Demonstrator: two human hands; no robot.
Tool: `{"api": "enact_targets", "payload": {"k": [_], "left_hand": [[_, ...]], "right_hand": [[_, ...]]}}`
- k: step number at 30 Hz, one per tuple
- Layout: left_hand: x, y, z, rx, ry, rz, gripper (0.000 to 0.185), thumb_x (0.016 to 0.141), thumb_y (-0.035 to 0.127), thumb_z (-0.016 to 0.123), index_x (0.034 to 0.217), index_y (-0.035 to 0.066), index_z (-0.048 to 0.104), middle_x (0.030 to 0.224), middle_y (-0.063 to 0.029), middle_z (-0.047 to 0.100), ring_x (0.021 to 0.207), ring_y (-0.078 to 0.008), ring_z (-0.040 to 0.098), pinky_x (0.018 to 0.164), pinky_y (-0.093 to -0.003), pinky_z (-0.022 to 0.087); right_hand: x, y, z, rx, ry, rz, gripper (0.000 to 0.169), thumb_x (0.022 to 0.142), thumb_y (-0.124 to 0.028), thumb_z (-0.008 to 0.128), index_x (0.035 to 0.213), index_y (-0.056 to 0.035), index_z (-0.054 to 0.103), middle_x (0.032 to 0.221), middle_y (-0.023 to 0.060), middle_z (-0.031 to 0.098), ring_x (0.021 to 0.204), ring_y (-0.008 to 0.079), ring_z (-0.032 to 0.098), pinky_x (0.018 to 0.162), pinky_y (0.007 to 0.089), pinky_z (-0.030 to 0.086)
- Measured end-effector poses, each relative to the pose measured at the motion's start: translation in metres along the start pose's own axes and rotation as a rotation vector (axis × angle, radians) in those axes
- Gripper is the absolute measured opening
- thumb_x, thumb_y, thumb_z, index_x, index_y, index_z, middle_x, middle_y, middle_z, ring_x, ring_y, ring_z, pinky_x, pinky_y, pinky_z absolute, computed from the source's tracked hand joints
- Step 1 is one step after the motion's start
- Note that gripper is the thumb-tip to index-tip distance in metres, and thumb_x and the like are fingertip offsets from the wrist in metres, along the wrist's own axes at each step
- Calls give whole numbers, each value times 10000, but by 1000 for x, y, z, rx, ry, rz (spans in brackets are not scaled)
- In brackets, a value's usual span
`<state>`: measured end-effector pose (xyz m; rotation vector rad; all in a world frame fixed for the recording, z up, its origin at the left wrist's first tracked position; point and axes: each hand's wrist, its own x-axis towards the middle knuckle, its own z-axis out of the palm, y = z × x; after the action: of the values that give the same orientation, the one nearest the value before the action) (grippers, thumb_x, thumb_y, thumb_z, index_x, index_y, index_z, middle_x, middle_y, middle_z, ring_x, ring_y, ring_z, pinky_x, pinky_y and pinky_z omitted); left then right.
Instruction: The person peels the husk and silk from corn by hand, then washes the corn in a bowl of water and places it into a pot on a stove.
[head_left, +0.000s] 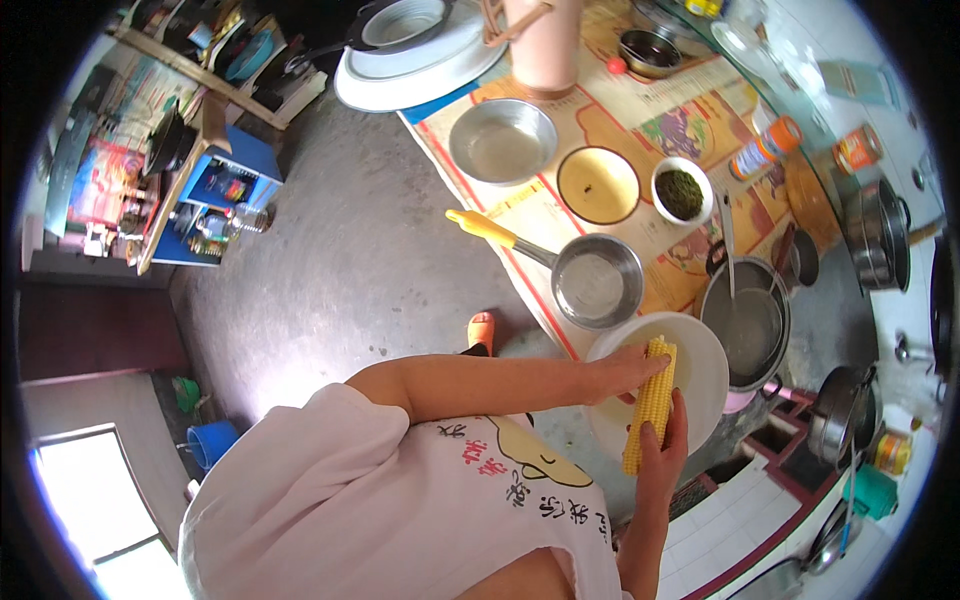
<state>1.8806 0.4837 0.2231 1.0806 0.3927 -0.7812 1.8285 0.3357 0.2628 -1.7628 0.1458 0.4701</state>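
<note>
My left hand (626, 371) grips the upper end of a peeled yellow corn cob (655, 397). Around its lower part are the fingers and thumb of my right hand (667, 442). The cob is held upright in the picture, slightly tilted, over a large white basin (709, 367), whose contents are mostly hidden by the hands. Just beyond the basin rests a steel saucepan (598, 281) with a yellow handle, some clear liquid apparently inside. To the right of the basin stands a metal pot (742, 322) holding cloudy liquid and a long-handled utensil.
On the table (525, 262) are a metal bowl (504, 141), a yellow enamel bowl (598, 185), a white bowl of dark green flakes (680, 191) and an orange-capped container (766, 148). A pink jug (545, 45) stands farther back. A tiled stove (735, 502) lies at lower right.
</note>
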Motion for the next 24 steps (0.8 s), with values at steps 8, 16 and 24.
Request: {"api": "enact_targets", "payload": {"k": [8, 16, 24], "left_hand": [[-99, 61, -143, -651, 55, 593, 499, 895, 512, 338, 1078, 63, 460, 928, -123, 563, 874, -240, 572, 794, -366, 474], [-258, 53, -356, -827, 253, 825, 588, 873, 572, 314, 1237, 117, 397, 893, -91, 537, 767, -199, 544, 697, -354, 471], [-346, 32, -496, -897, 448, 930, 612, 865, 580, 328, 1243, 103, 392, 889, -93, 544, 760, -192, 558, 676, -344, 477]], "right_hand": [[48, -100, 140, -129, -408, -342, 523, 789, 6, 529, 1284, -7, 358, 1271, 147, 426, 1135, 203, 456, 868, 310, 435], [81, -126, 322, -173, -540, -152, 282, 888, -56, 467, 1164, -3, 493, 1090, 80, 560, 939, 158, 560, 767, 274, 471], [116, -157, 487, -325, -735, -190, 286, 888, -74, 485, 1150, 41, 491, 1096, 109, 552, 936, 145, 551, 809, 262, 449]]}}
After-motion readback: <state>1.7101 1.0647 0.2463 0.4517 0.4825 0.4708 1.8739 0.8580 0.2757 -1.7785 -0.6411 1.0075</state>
